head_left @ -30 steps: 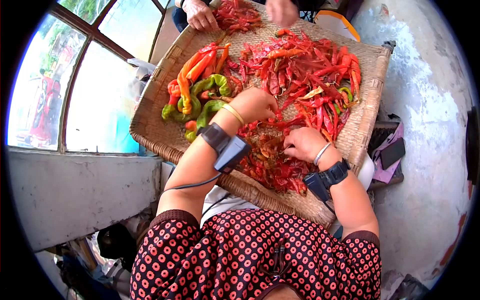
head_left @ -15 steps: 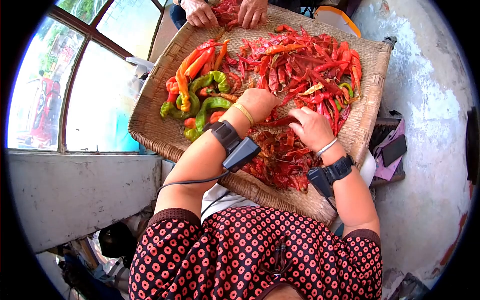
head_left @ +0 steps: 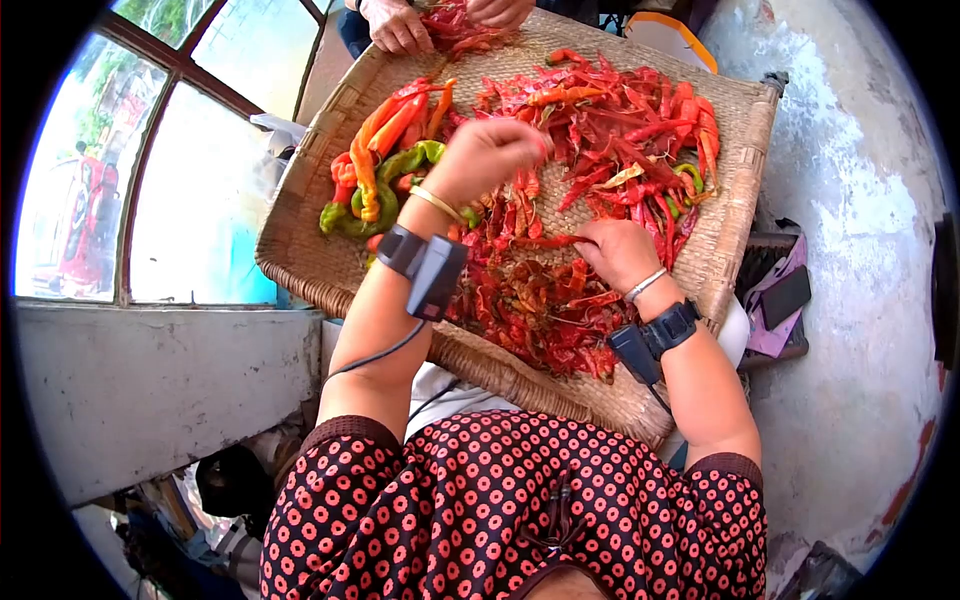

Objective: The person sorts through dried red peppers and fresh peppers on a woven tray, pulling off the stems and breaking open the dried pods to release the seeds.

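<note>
A wide woven basket (head_left: 735, 215) holds red peppers (head_left: 640, 130) at the upper right, orange and green peppers (head_left: 370, 160) at the left, and darker dried red peppers (head_left: 540, 310) nearest me. My left hand (head_left: 495, 155) is raised over the middle of the basket, its fingers curled and blurred; whether they hold anything is unclear. On the right, my right hand (head_left: 615, 250) pinches the end of a long dried red pepper (head_left: 550, 242), just above the dark pile.
Another person's hands (head_left: 400, 25) touch red peppers at the basket's far edge. A window (head_left: 200, 190) and a ledge (head_left: 170, 390) are on the left. To the right, a dark phone-like object (head_left: 787, 300) lies on pink material beside a worn wall (head_left: 850, 200).
My left hand has moved up and left, away from my right hand. My right hand has shifted slightly left and down. The other person's right-side hand has moved up.
</note>
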`<state>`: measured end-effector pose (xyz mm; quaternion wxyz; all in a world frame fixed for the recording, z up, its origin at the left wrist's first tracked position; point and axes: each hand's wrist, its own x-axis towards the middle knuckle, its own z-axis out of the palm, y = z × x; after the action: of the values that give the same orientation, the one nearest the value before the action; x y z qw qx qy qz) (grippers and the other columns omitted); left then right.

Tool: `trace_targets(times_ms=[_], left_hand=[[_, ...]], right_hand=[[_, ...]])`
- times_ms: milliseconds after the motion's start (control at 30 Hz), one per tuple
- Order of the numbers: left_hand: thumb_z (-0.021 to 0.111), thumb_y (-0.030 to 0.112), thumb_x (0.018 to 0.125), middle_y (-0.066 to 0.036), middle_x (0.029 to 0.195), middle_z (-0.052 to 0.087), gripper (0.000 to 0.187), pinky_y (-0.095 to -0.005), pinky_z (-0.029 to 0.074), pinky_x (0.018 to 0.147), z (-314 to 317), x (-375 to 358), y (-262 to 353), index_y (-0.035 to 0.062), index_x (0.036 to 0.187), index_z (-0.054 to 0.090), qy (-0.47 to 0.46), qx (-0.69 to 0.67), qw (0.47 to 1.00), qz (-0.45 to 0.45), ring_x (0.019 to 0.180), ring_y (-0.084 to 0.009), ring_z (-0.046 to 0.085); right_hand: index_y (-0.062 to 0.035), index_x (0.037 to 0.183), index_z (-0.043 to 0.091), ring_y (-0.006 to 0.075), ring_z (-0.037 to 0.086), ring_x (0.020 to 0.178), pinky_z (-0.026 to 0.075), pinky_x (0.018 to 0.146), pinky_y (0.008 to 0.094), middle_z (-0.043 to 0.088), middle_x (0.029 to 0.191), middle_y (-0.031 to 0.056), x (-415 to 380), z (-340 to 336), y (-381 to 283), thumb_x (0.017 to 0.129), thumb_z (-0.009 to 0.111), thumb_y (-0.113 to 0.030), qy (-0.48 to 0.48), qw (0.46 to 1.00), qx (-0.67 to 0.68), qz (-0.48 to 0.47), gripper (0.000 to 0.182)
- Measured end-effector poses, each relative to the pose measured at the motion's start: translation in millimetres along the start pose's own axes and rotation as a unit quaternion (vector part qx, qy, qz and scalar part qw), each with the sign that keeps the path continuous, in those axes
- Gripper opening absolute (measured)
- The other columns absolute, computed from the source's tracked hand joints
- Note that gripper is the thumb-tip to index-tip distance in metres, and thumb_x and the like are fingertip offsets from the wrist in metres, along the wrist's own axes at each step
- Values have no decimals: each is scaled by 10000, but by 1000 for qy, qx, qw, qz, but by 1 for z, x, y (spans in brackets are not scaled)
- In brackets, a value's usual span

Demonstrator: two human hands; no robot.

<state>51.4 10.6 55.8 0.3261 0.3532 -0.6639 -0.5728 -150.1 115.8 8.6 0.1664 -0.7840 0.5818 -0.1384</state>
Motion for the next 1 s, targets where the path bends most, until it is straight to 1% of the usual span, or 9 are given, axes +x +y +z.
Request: trace_targets(times_ms=[133,200,333,400,567,733,833,900,1000], left_hand=[[550,135,849,-30,857,577,341,-176,395,482,-19,14,-9,5,1157,482,331,-193,924,16,557,-53,459],[552,125,844,-53,933,576,370,-175,399,477,-24,14,-19,10,1183,458,383,-226,896,-12,567,-62,483],[569,122,837,-4,813,606,163,-167,420,503,3,11,-22,44,977,599,231,-110,967,-6,605,-41,523],[565,128,845,-5,849,608,168,-184,446,580,22,7,-18,40,983,604,90,8,996,12,670,-54,539],[713,242,726,-77,861,609,440,-293,451,736,47,-7,-16,24,1065,537,-247,131,960,31,798,-139,560],[681,147,726,-65,782,616,342,-274,459,685,38,-6,-11,22,1018,554,-248,111,960,-70,738,-103,553],[665,146,751,3,713,569,203,-230,437,599,10,-3,4,19,890,589,-127,197,972,4,660,-58,498],[644,130,783,27,719,554,121,-213,413,577,-9,10,-8,47,845,581,74,81,994,-16,652,-49,487],[655,161,743,-111,779,589,266,-306,456,641,-38,24,-37,12,942,560,303,449,837,80,674,-230,557]], right_hand=[[-45,793,613,317,573,692,455,605,372,593,729,131,2,-2,-2,764,602,-217,104,986,130,-1,175],[-29,751,599,318,566,666,448,586,374,583,705,137,3,-7,-3,778,594,-258,137,976,170,7,231],[-1,694,534,268,518,549,409,542,331,530,590,147,4,-4,3,809,581,-256,83,954,276,86,284],[-34,754,557,56,500,514,410,484,218,547,610,-1,3,-4,3,869,523,-260,16,939,328,107,256],[1,861,581,96,489,553,411,523,252,542,647,10,1,-9,-7,868,523,-226,8,875,471,114,235],[4,944,590,80,506,576,430,555,236,549,674,11,1,-14,-13,878,506,-222,-25,856,498,138,250],[-27,931,601,139,547,614,458,602,275,569,716,40,2,-6,-11,858,525,-227,27,879,451,151,226],[-71,918,615,235,560,781,461,724,341,578,869,90,2,-1,-7,809,569,-232,48,983,174,-19,199],[-88,943,620,331,491,984,412,849,398,532,1057,140,0,12,-11,759,602,-190,49,987,64,-140,212]])
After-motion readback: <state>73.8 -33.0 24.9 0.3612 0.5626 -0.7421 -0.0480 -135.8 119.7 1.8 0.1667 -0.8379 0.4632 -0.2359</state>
